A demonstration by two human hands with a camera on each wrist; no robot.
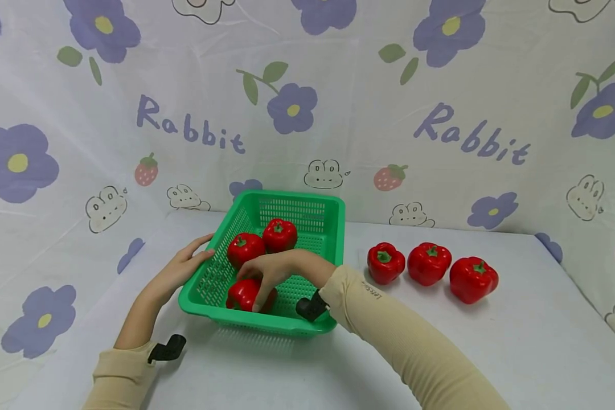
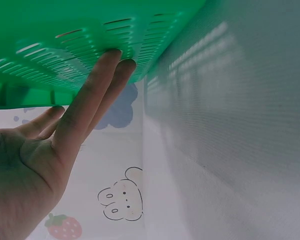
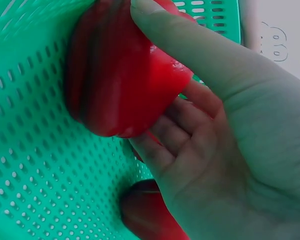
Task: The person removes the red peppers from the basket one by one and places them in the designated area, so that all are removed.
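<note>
Two hands are at the green basket [image 1: 324, 215] on the white surface [image 1: 492, 353]. The right hand [image 1: 269, 277] reaches in from the right, over the near wall, with the arm bent and the sleeve lying across the basket's near right corner. Its fingers curl down around a red pepper [image 1: 240, 295] that sits at the front of the basket. In the right wrist view the thumb lies across the top of that pepper [image 3: 115, 80] and the other fingers [image 3: 155, 150] wrap under it, so the hand is gripping it.

The left hand [image 1: 181, 270] is flat against the outside of the basket's left wall. Its fingers are straight and holding nothing. In the left wrist view the fingertips [image 2: 112, 60] press on the green slotted wall [image 2: 65, 45], and the thumb sticks out to the side.

Two more red peppers [image 1: 260, 242] sit farther back in the basket, touching each other. Three red peppers [image 1: 430, 267] stand in a row on the surface to the right of the basket. A flowery cloth [image 1: 441, 131] with the word Rabbit hangs behind.
</note>
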